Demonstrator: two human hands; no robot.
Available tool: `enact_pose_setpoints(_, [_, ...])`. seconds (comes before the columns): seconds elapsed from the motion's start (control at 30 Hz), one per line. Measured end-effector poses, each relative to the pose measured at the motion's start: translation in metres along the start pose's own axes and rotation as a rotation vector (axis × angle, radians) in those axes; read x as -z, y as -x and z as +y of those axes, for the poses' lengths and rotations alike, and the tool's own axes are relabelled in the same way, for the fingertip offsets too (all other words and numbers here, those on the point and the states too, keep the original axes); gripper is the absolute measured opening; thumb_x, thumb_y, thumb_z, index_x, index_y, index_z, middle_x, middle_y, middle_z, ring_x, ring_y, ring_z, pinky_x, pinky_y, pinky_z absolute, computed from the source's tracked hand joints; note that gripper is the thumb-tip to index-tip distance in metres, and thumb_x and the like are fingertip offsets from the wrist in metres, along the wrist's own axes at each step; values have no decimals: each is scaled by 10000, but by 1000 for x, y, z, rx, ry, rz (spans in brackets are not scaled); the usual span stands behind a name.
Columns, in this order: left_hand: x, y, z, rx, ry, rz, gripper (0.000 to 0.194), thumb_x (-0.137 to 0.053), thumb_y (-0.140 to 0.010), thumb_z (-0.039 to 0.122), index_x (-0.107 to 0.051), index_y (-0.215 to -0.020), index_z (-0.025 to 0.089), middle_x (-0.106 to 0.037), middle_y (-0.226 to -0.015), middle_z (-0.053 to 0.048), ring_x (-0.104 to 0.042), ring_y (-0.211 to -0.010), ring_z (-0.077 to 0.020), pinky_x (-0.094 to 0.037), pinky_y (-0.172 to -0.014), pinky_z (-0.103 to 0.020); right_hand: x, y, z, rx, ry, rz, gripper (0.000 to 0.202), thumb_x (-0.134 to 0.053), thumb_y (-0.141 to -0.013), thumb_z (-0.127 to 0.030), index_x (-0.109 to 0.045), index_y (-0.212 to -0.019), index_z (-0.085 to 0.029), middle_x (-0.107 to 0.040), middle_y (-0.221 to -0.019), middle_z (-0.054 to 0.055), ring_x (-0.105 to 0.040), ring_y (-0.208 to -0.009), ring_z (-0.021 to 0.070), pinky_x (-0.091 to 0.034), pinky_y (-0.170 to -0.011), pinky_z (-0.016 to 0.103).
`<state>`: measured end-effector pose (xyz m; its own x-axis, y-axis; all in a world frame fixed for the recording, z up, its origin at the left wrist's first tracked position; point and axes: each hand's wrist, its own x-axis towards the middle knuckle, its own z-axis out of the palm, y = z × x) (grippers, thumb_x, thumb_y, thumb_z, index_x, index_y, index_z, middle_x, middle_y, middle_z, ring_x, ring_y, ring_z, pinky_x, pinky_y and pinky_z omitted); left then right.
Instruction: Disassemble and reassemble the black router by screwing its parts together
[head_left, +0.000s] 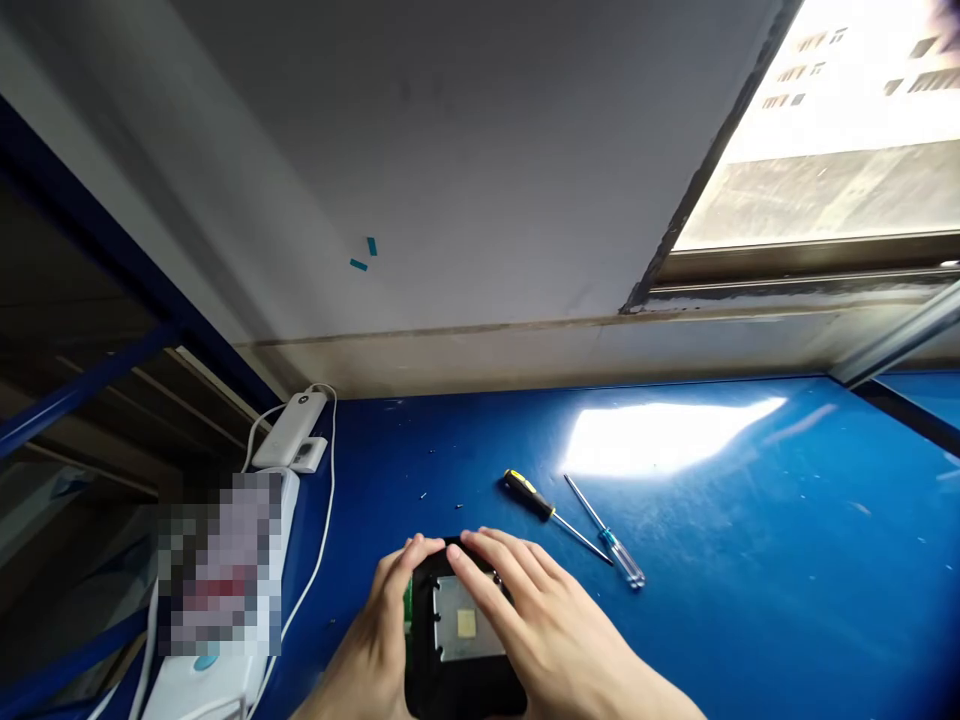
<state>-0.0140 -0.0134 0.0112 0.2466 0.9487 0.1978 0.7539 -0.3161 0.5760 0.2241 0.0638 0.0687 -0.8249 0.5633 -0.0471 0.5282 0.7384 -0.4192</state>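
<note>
A black device casing (429, 672) lies between my two hands at the bottom of the head view. Inside it shows a silver metal plate (450, 640) bearing a small pale yellow square, with a strip of green circuit board at the left. My left hand (375, 630) wraps the casing's left side, fingertips on its far edge. Across the right side, my right hand (547, 620) is curled round it, fingers over part of the plate. Both thumbs are mostly hidden. Beyond my right hand lie a black-and-yellow screwdriver (531, 495) and a clear-handled screwdriver (622, 560), their shafts nearly meeting.
The blue tabletop (735, 580) carries a few tiny screws (459, 506) beyond the casing. A white power strip (289, 435) with cables stands at the left, near a blurred-out patch. A wall (465, 180) borders the far edge, with a window (840, 170) at upper right.
</note>
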Motion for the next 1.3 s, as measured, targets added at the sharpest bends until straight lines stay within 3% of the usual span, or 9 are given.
enact_pose_setpoints(0.17, [12, -4, 11, 120, 241, 34, 1449, -962, -613, 235, 57, -1637, 350, -457, -1579, -207, -407, -1505, -447, -411, -1172, -661, 7, 23, 22, -65, -130, 90, 1256, -916, -660, -437, -213, -1668, -175, -407, -1649, 221, -449, -1492, 408, -502, -1160, 481])
enact_pose_setpoints(0.33, [9, -8, 21, 142, 243, 6, 1463, -973, -567, 194, 8, -1635, 389, -474, -1573, -187, -400, -1505, -457, -400, -1179, -657, -9, 36, 31, -43, -240, 140, 1311, -943, -635, -317, -152, -1679, -260, -373, -1679, 173, -469, -1489, 370, -498, -1167, 429])
enact_pose_setpoints(0.5, [5, -11, 30, 152, 206, 27, 1448, -960, -564, 158, -7, -1633, 369, -487, -1542, -191, -469, -1461, -437, -405, -1169, -673, -24, 38, 35, -90, -261, 187, 1482, -959, -597, -283, 59, -1674, -306, -383, -1666, 189, -550, -1425, 368, -568, -1084, 415])
enact_pose_setpoints(0.63, [7, -10, 37, 150, 142, 30, 1492, -971, -537, 146, 10, -1647, 329, -500, -1534, -200, -469, -1455, -439, -458, -1136, -660, -36, 37, 38, -6, -218, 303, 1533, -968, -553, -374, 73, -1674, -264, -472, -1596, 226, -661, -1291, 378, -630, -980, 414])
enact_pose_setpoints(0.77, [11, -9, 41, 91, 4, 23, 1389, -976, -617, 217, -53, -1654, 264, -523, -1526, -204, -439, -1479, -429, -379, -1195, -675, -37, 39, 35, 45, -153, 387, 1395, -883, -678, -414, 57, -1676, -161, -511, -1557, 256, -687, -1254, 357, -644, -939, 372])
enact_pose_setpoints(0.97, [14, -19, 41, -141, -285, -47, 1100, -811, -872, 248, -59, -1668, 142, -524, -1542, -211, -358, -1534, -375, -192, -1262, -683, -20, 35, 23, 76, 131, 376, 1019, -523, -853, -40, 126, -1639, -21, -588, -1481, 282, -701, -1235, 305, -654, -857, 306])
enact_pose_setpoints(1.1, [12, -30, 47, -288, -292, 13, 905, -629, -969, 90, -60, -1672, 135, -537, -1525, -210, -369, -1530, -323, -220, -1262, -637, -8, 30, 14, 161, 322, 429, 765, -464, -903, -43, -170, -1596, 94, -677, -1349, 301, -702, -1222, 353, -660, -867, 361])
enact_pose_setpoints(1.2, [10, -30, 53, -257, -176, 65, 840, -552, -979, 25, -119, -1674, 212, -534, -1539, -192, -436, -1486, -316, -334, -1212, -624, 3, 34, 8, 158, 229, 409, 713, -523, -955, -129, -267, -1612, -23, -654, -1421, 248, -682, -1271, 333, -641, -951, 377])
enact_pose_setpoints(1.3, [10, -26, 54, -54, 136, 86, 877, -689, -961, 197, -182, -1651, 383, -512, -1586, -119, -482, -1457, -356, -423, -1161, -613, 6, 39, 6, 65, -57, 319, 993, -671, -942, -309, -16, -1687, -245, -447, -1638, 163, -601, -1382, 341, -621, -1009, 397])
